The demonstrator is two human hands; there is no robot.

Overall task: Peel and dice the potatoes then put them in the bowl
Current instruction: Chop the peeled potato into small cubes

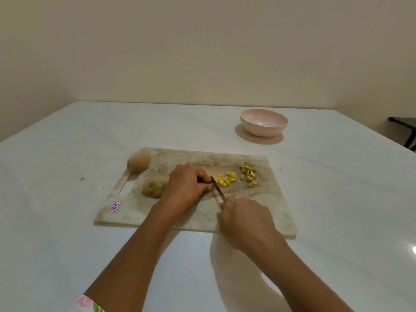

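On the worn cutting board [258, 212], my left hand [185, 185] curls its fingers over a small piece of yellow potato at its fingertips, mostly hidden. My right hand [244, 218] grips the handle of a knife [218, 187], whose blade lies against that piece. Yellow potato dice [226, 179] lie just right of the blade, with a second small pile [247, 173] and a scrap of peel farther right. Two unpeeled brown potatoes stay on the left: one [153, 186] beside my left wrist, one [139, 161] at the board's far left corner. The pink bowl [263, 122] holds nothing.
The board sits on a white marble-look table [90, 136], with the bowl beyond its far right corner. A small peel scrap [82, 178] lies on the table to the left. A dark piece of furniture [405, 129] stands past the table's right edge.
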